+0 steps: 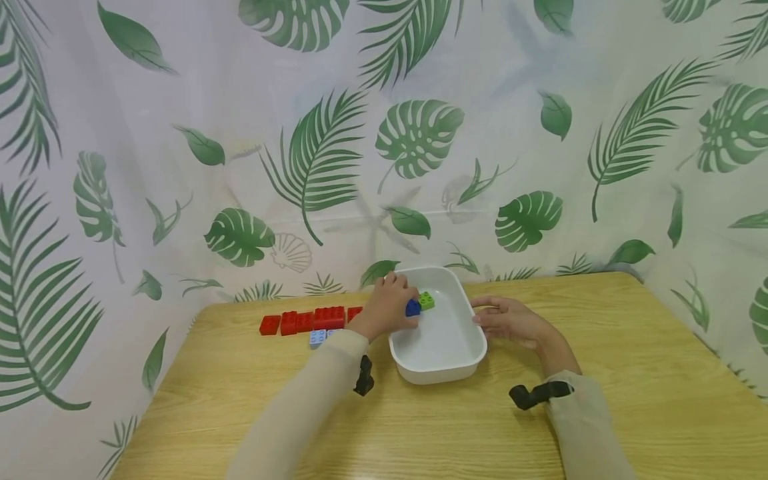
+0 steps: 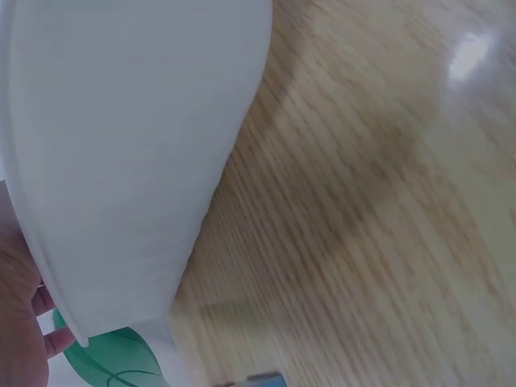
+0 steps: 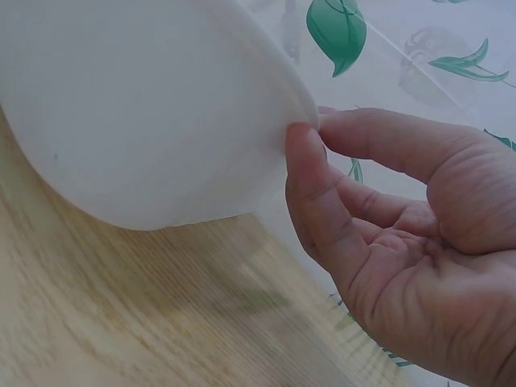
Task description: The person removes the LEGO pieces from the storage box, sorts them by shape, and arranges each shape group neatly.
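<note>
A white plastic tub (image 1: pixel 441 347) stands on the wooden table in the head view. My left hand (image 1: pixel 387 310) reaches over its left rim, with thumb and index finger around a dark blue toy brick (image 1: pixel 413 308) inside. Right beside that lies a lime green brick (image 1: pixel 427 301). In the left wrist view, two fingers (image 2: pixel 55 343) show at the far end of the rim, and the tub's wall hides the bricks. My right hand (image 1: pixel 507 321) pinches the tub's right rim between thumb and fingers, as the right wrist view (image 3: pixel 387 218) shows closely.
A row of several red bricks (image 1: pixel 329 317) lies left of the tub, partly behind my left hand. Light blue bricks (image 1: pixel 318 339) lie in front of that row. A leaf-patterned curtain (image 1: pixel 420 220) hangs along the back edge of the wooden table (image 1: pixel 456 433).
</note>
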A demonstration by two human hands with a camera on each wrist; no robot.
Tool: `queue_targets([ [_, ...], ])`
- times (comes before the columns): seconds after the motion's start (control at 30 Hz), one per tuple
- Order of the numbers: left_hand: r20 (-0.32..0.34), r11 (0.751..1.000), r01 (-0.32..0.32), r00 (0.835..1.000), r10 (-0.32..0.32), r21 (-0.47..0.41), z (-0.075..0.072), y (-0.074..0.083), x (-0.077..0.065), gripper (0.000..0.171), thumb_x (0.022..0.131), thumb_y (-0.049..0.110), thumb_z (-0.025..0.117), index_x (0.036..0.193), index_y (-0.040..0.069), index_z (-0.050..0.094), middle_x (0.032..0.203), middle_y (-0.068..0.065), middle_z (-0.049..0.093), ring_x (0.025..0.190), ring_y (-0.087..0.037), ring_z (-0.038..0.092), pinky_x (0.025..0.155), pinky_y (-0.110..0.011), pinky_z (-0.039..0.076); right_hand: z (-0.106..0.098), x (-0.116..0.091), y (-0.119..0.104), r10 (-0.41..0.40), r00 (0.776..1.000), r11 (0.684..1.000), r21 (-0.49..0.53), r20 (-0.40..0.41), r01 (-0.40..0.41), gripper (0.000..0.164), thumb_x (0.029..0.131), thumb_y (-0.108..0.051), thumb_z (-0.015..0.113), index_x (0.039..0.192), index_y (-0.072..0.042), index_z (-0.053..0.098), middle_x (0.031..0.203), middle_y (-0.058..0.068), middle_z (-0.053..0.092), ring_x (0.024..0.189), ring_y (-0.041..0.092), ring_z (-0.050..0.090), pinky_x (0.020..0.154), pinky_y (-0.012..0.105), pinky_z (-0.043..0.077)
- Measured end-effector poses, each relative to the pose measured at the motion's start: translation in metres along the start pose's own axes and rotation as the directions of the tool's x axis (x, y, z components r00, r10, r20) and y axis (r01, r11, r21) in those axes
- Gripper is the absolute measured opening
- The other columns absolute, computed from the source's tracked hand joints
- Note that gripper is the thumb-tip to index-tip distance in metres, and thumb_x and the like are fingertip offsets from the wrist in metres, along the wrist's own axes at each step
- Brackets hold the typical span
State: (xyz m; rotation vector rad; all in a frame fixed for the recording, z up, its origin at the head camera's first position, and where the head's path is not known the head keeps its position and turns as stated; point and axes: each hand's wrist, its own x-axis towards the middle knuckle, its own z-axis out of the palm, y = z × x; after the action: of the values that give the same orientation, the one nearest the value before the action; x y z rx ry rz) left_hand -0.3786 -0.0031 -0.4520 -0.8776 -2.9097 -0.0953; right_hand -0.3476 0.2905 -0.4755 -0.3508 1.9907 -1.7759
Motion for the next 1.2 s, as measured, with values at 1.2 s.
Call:
queue_targets([
  [1.2,0.023,0.996,0.066,0.997,-0.067,0.055,0.007,0.0,0.007,0.038,0.083,0.047,0.081,0.106,0.018,0.072,0.115,-0.003,0.06,0.121,-0.024,0.044,0.107,-0.045,0.036,0.0,0.005,0.004,0.005,1.0,1.0,0.004,-0.029,-0.005,0.057,0.101,-0.008,0.061,0.149,0.009,0.036,0.105,-0.003,0.073,0.093,0.011,0.071,0.081,0.028,0.06],
])
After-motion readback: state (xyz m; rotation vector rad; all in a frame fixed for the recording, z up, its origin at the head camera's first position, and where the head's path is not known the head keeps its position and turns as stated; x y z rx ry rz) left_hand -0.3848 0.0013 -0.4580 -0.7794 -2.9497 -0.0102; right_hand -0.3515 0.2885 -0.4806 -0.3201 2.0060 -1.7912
